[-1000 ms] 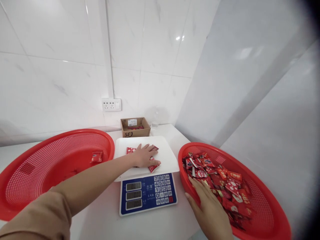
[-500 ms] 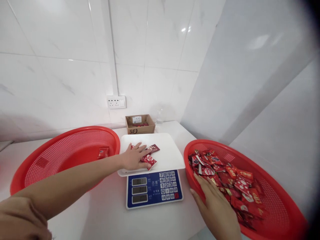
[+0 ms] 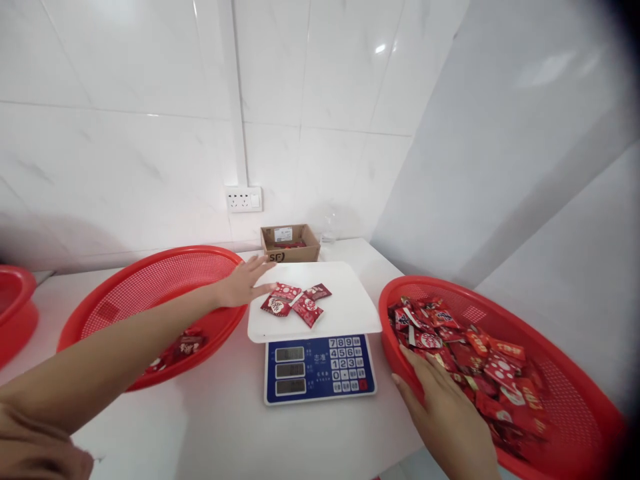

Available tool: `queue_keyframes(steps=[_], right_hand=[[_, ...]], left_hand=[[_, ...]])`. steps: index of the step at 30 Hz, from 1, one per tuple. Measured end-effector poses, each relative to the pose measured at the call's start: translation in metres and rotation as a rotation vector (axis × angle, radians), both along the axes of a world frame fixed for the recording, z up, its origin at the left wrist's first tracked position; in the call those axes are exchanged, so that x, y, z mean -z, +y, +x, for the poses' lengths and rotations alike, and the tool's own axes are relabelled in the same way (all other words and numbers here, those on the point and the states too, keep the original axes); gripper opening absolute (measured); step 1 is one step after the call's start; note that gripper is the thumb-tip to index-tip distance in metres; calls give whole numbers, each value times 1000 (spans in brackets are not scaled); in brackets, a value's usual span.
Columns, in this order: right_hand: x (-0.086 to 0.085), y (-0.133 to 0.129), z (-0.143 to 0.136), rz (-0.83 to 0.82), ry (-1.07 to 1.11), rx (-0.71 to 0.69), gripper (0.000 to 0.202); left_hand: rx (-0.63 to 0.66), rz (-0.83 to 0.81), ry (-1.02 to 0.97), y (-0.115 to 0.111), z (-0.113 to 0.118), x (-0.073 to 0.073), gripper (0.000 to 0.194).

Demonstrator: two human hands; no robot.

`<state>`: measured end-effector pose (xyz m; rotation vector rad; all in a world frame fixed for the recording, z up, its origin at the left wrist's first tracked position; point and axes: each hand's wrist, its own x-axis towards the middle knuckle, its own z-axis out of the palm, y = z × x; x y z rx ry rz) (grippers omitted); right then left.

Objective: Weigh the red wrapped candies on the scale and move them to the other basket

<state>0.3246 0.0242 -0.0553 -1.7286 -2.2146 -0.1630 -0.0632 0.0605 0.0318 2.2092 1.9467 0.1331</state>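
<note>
My left hand [image 3: 245, 282] is open with fingers spread, over the gap between the left red basket [image 3: 85, 313] and the white scale pan [image 3: 350, 300]. Its thumb reaches toward the red candy packets [image 3: 307, 309] grouped on the pan's left half. Below the pan, the blue scale panel [image 3: 320, 370] has three displays and a keypad; the digits are too blurred to read. My right hand [image 3: 445, 407] grips the near-left rim of the right red basket [image 3: 590, 400], thumb outside and fingers over the inside. Many red packets [image 3: 465, 353] lie in that basket.
A small cardboard box [image 3: 290, 253] with red packets inside stands behind the scale. A clear object [image 3: 330, 227] is beside it. Another red container [image 3: 15, 313] shows at the far left. A wall socket [image 3: 243, 199] is above the table; a grey wall [image 3: 500, 167] borders the right.
My left hand has come off the packets and moved left and away, leaving them on the pan. More packets now show in the left basket. My right hand stays on its rim.
</note>
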Motion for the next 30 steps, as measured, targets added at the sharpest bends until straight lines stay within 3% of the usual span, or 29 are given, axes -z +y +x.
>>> queue_keyframes(steps=[7,11,14,19,22,26,30], right_hand=[[2,0,1,4,-7,-8,53],[2,1,-1,11,5,-1,51],[1,1,-2,3,4,20,51],[-1,0,-3,2,-3,28,52],[-2,-1,-3,25,-12,14,50],[-3,-4,-4,17,-27,15,50],[-1,-5,-4,24,-29,12,50]], left_hand=[[-346,18,147,-24,-96,-1,74],[-473,0,192,-19,-126,-2,73],[-438,-4,203,-1,-123,-1,70],[-326,2,196,36,-97,4,68],[-285,-4,180,46,-88,6,67],[-218,-10,120,34,-84,0,71],[-160,-77,34,-8,-83,-17,68]])
